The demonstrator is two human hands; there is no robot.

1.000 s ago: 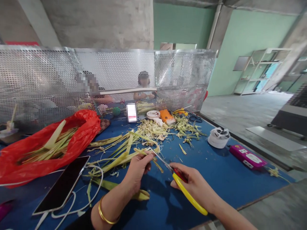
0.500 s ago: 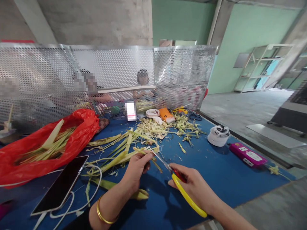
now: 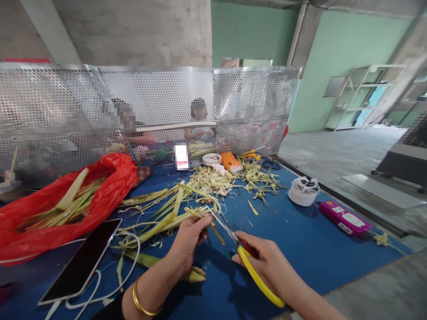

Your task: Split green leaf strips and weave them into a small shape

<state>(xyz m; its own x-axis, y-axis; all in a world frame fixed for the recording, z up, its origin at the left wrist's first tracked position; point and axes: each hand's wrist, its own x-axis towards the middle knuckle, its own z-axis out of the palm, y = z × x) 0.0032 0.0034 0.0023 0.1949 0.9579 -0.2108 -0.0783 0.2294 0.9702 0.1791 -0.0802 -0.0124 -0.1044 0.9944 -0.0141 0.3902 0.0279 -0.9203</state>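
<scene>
My left hand [image 3: 191, 235], with a gold bangle at the wrist, pinches a thin strip of plant leaf [image 3: 218, 234] near the middle of the blue table. In my right hand [image 3: 263, 262] is a pair of scissors [image 3: 258, 278] with a yellow and red handle. The metal blades point up and left, their tips close to the left fingertips. Whether the blades touch the strip I cannot tell. Long yellow-green leaf strips [image 3: 167, 222] lie just beyond and left of my left hand. A broader leaf piece [image 3: 194, 274] lies beneath my left forearm.
A red plastic bag [image 3: 115, 166] of leaves and a tablet [image 3: 83, 262] with a white cable are at left. Trimmings [image 3: 213, 180] are heaped ahead. A white roll [image 3: 303, 193] and purple box [image 3: 343, 218] stand right. People sit behind a perforated metal screen [image 3: 160, 98].
My hands and the scissors stay almost where they were, with only a very small shift. The whole view has tilted slightly, and the things on the table lie as before.
</scene>
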